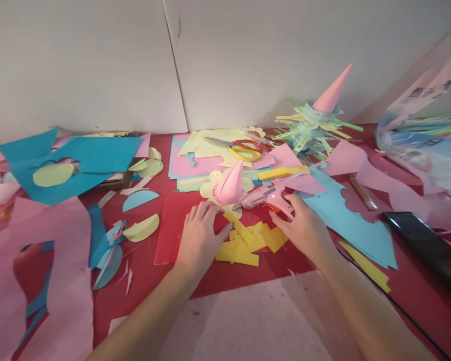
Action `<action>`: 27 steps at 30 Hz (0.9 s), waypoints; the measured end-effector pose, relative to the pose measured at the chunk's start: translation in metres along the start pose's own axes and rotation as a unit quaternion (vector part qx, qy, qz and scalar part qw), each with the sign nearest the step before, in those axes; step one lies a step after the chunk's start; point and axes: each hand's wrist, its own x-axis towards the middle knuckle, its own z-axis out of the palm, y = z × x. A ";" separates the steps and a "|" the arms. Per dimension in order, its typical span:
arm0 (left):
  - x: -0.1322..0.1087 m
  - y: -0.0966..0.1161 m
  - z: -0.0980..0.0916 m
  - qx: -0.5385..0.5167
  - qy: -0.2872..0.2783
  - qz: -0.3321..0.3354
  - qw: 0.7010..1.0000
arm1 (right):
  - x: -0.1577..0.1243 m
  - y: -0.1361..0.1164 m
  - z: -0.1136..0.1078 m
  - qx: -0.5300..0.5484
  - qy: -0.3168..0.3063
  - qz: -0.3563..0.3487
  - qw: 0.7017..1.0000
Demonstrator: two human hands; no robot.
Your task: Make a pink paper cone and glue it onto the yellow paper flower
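My right hand is wrapped around the handle of a pink glue gun. Its metal nozzle points left, close to the lower petals of a pale yellow paper flower. A pink paper cone stands upright on this flower. My left hand lies at the flower's lower left edge, thumb apart from the fingers. Its thumb is beside a pile of yellow paper strips, one of which reaches up near the index fingertip. Whether the left fingertips press on the petals is hidden.
Red-and-yellow-handled scissors lie on stacked paper behind. A pink-coned, fringed paper piece stands back right. Blue paper and pink offcuts cover the left. A black phone-like object, a plastic bag and a cord are right.
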 end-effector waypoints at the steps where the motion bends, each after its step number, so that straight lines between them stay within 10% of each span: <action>1: 0.000 0.000 0.000 -0.002 0.002 0.001 1.000 | 0.000 0.000 0.000 0.000 0.006 -0.005 1.000; 19: 0.000 0.001 -0.003 -0.012 -0.004 -0.007 1.000 | 0.004 0.008 -0.006 0.000 -0.033 0.085 0.996; 27: 0.001 0.000 -0.003 -0.012 -0.007 0.000 1.000 | 0.008 0.029 -0.001 -0.041 0.046 0.037 0.997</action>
